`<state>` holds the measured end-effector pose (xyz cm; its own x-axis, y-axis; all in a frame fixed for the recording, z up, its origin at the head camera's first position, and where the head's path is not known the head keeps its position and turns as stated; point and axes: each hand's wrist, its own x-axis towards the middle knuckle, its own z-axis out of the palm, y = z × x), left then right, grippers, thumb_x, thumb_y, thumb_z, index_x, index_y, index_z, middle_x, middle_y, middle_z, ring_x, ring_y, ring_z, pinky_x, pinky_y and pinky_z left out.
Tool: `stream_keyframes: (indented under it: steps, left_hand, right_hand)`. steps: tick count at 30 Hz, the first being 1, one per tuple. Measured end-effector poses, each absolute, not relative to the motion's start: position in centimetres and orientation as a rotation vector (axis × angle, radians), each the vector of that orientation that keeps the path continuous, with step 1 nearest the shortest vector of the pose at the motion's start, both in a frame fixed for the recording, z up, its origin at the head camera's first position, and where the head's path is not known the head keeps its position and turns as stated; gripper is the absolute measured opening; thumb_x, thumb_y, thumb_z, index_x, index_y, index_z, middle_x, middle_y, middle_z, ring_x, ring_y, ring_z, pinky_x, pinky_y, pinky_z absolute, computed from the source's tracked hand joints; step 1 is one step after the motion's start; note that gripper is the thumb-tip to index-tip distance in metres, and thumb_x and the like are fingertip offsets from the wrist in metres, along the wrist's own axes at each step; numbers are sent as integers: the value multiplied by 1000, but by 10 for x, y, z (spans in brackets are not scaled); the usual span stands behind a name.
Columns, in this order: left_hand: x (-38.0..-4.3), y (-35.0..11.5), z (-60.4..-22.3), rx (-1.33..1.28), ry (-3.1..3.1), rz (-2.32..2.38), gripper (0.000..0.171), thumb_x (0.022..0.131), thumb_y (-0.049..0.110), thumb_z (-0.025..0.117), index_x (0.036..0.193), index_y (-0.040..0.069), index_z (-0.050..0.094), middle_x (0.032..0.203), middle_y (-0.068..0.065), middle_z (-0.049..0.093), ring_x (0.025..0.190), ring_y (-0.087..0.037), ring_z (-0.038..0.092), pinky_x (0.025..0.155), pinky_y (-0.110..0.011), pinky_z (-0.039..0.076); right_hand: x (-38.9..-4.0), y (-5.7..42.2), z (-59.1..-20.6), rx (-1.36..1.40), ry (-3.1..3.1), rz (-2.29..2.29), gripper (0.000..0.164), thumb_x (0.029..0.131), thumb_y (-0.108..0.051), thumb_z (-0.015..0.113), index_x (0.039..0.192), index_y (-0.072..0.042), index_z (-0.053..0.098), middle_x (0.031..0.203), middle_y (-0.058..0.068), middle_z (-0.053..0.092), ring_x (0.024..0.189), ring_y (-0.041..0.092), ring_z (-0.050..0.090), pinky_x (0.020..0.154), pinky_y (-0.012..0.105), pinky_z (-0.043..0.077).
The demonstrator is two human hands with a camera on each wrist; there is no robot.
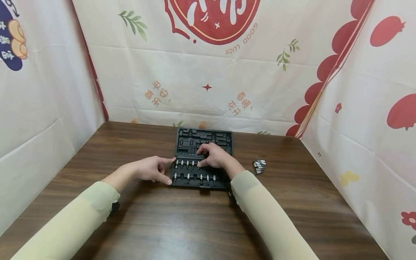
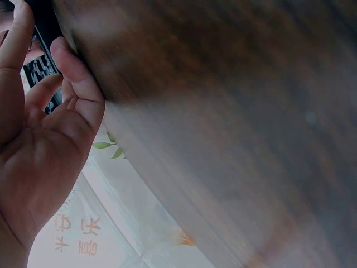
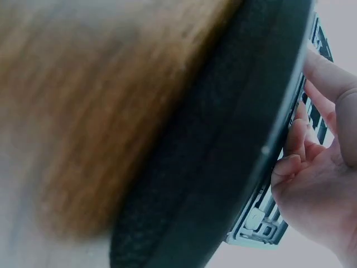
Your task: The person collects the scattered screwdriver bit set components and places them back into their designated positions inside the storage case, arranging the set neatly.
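A black socket case (image 1: 202, 187) lies unfolded on the table, its lid leaning back. Two rows of silver bit sockets (image 1: 188, 177) stand in its slots. My left hand (image 1: 151, 169) is at the case's left side, index fingertip by the hinge and thumb by the front corner. The other left fingers are bent inward. My right hand (image 1: 216, 156) reaches over the right half and hides some slots. Its thumb tip touches a bit socket (image 1: 198, 164) in the back row, while the index finger arches over the hinge, apart from the thumb. In the right wrist view the case (image 3: 223, 134) fills the middle.
Several loose bit sockets (image 1: 259, 166) lie in a small cluster on the wooden table (image 1: 162, 224), right of the case. Printed cloth (image 1: 208, 68) hangs behind the table and along both sides.
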<state>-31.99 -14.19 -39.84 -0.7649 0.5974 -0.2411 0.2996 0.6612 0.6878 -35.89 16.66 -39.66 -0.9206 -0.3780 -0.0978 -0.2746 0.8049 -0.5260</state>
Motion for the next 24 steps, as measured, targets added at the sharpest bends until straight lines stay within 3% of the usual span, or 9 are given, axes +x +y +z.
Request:
stream_keyframes:
  steps: [24]
  left_hand:
    - [-321,-143,-400,694,2429,881,101,91,36,93,173,15,36,82,-4,62,68,-15,56,66,-32,52]
  right_hand:
    - [-359,168,-399,-490,2784,-824,39,98,-30,87,133,-21,75,133,9,58,118,26,55,106,49,50]
